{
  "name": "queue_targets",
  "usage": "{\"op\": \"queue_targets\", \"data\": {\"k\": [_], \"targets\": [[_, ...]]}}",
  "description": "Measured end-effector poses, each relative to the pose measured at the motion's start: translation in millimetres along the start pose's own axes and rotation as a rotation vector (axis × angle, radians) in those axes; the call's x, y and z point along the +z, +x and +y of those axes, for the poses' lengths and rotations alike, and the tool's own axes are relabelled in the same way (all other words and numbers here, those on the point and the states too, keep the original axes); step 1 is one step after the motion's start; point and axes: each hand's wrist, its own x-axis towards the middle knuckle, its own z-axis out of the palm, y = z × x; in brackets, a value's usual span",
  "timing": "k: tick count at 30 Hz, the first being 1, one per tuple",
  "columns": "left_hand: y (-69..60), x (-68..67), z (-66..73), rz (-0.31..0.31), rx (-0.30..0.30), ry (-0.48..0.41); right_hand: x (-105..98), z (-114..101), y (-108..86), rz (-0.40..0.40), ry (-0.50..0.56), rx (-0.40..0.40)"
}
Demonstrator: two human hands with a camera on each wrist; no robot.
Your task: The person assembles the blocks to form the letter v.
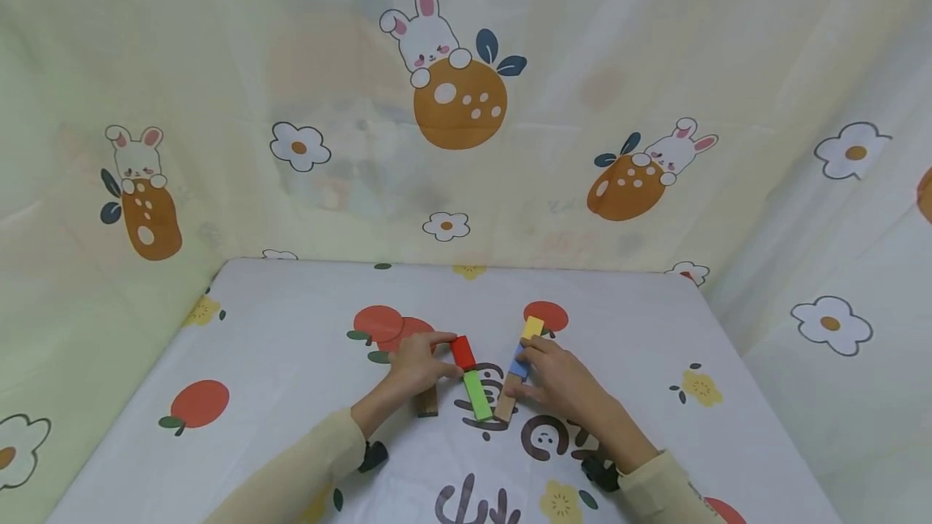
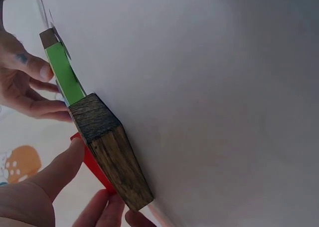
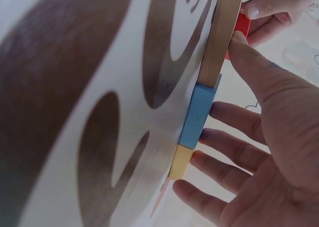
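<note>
My left hand (image 1: 415, 364) pinches a red block (image 1: 462, 352) lengthwise between thumb and fingers. The red block's near end meets a light green block (image 1: 477, 396), and the two form a slanted row. Below the left palm lies a dark brown wooden block (image 1: 427, 403), partly covered by the hand. A second row slants the other way: a yellow block (image 1: 534, 327), a blue block (image 3: 198, 114) and a tan wooden block (image 1: 505, 403), end to end. Along this row lies my right hand (image 3: 269, 137), thumb at the tan block, extended fingers touching the blue and yellow blocks.
A white cloth (image 1: 291, 459) printed with fruit, flowers and dark lettering covers the table. Behind it and at the sides hang printed curtains (image 1: 328, 200). The two rows nearly meet at their near ends and spread apart toward the back.
</note>
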Motion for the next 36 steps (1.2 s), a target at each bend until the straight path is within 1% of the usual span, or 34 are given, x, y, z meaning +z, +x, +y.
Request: {"op": "queue_targets", "data": {"k": [3,6,9,17,30,36], "targets": [[1.1,0.5,0.9,0.002,-0.005,0.009,-0.3,0.2,0.7,-0.001,0.006,0.008],[0.3,0.5,2.9,-0.001,-0.02,-0.002,0.1,0.4,0.5,0.001,0.011,0.01],[-1.5,0.7,3.2,-0.003,-0.023,-0.012,0.3,-0.2,-0.3,-0.003,0.02,0.012],[-0.8,2.0,1.8,0.006,0.004,0.01,0.0,-0.8,0.0,-0.006,0.017,0.019],[-0.4,3.2,1.9,0.013,0.011,0.004,-1.1,-0.4,0.8,0.007,0.005,0.012],[-0.1,4.4,-0.4,0.015,0.014,0.026,-0.5,-0.7,0.0,0.005,0.013,0.011]]}}
